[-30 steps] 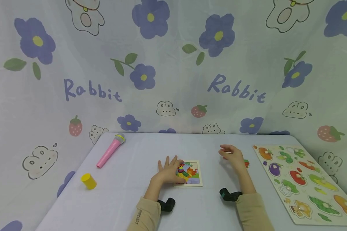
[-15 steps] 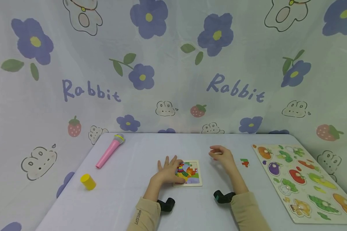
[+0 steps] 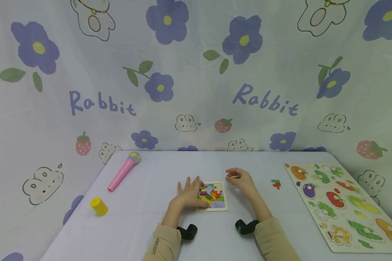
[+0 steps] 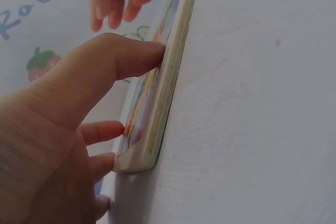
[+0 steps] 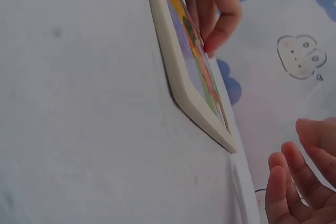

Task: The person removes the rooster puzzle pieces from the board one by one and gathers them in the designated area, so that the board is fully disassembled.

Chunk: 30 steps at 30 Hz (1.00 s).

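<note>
A small square jigsaw puzzle (image 3: pixel 217 198) with a colourful rooster picture lies in a pale frame at mid-table. My left hand (image 3: pixel 187 195) rests spread over its left side, with the thumb (image 4: pixel 134 56) on the picture near the lower border. My right hand (image 3: pixel 243 182) hovers just right of the puzzle, its fingers loosely bent; in the right wrist view nothing shows between the fingertips (image 5: pixel 278 184). Farther right, a loose green and red puzzle piece (image 3: pixel 276 184) lies on the table.
On the right lies a large vegetable peg board (image 3: pixel 343 203). To the left are a pink toy microphone (image 3: pixel 122 174) and a yellow cylinder (image 3: pixel 99 206). A printed curtain (image 3: pixel 196 90) hangs behind the white table (image 3: pixel 143 224).
My right hand has moved left to the puzzle's side, uncovering the loose piece that it partly hid. The left hand stays on the puzzle.
</note>
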Tool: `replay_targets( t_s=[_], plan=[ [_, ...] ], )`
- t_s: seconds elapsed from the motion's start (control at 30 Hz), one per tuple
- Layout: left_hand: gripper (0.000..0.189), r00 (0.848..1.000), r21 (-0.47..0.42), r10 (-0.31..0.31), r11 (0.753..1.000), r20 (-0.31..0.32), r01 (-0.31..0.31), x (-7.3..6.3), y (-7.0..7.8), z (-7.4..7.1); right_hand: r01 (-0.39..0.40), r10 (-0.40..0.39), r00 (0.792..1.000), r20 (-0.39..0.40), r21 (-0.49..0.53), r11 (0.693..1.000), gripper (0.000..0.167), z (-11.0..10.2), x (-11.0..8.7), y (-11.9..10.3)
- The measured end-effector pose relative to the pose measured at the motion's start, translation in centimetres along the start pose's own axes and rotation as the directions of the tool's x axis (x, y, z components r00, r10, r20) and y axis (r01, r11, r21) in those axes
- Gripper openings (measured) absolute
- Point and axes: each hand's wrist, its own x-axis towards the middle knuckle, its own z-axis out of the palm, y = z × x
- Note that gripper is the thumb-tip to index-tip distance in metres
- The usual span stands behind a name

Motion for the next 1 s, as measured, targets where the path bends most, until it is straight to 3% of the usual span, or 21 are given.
replay_targets(
  t_s=[0.23, 0.4, 0.67, 1.0],
  plan=[
    [0.069, 1.0, 0.005, -0.001, 1.0, -0.003, 0.001, -0.2, 0.2, -0.1, 0.044, -0.042, 0.998, 0.054, -0.038, 0.998, 0.024, 1.5, -0.5, -0.5],
    [0.066, 1.0, 0.024, -0.017, 1.0, -0.018, 0.017, -0.4, 0.5, -0.4, 0.052, -0.04, 0.994, 0.101, -0.126, 0.991, 0.021, 2.4, -0.7, -0.7],
    [0.063, 0.999, 0.051, -0.031, 0.998, -0.022, 0.032, -0.5, 0.4, -0.4, 0.142, -0.091, 0.983, 0.156, -0.355, 0.924, 0.014, 3.4, -1.3, -0.5],
    [0.066, 0.999, 0.046, -0.033, 0.998, -0.026, 0.034, -0.4, 0.3, -0.2, 0.152, -0.096, 0.984, 0.152, -0.419, 0.895, 0.016, 3.7, -1.6, -0.8]
  ],
)
